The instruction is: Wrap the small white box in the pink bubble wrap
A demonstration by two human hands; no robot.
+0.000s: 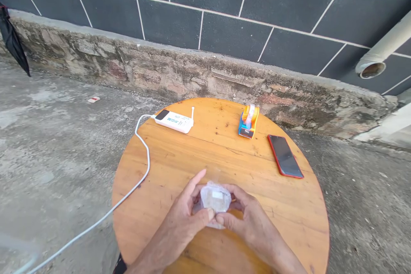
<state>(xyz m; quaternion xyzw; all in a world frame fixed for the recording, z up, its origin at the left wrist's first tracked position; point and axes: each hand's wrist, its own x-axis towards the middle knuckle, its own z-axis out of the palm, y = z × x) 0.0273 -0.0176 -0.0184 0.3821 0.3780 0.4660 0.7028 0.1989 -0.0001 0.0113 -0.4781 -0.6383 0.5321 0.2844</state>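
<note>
Between both hands, over the near part of the round wooden table (pixel 180 158), is a small clear plastic-wrapped packet (pixel 215 199) with a white label patch on top. My left hand (pixel 189 212) grips its left side, the thumb pressed on the near edge and the index finger pointing away. From the right, my right hand (pixel 242 212) closes on it with thumb and fingers. What the packet contains is too unclear to tell.
A white device (pixel 175 121) with a dark screen and a white cable (pixel 147 154) lies far left. An orange and blue tape dispenser (pixel 248 122) stands at the back. A red-edged phone (pixel 285 156) lies right. Beyond is a stone-based wall (pixel 180 70) with a pipe (pixel 380 53).
</note>
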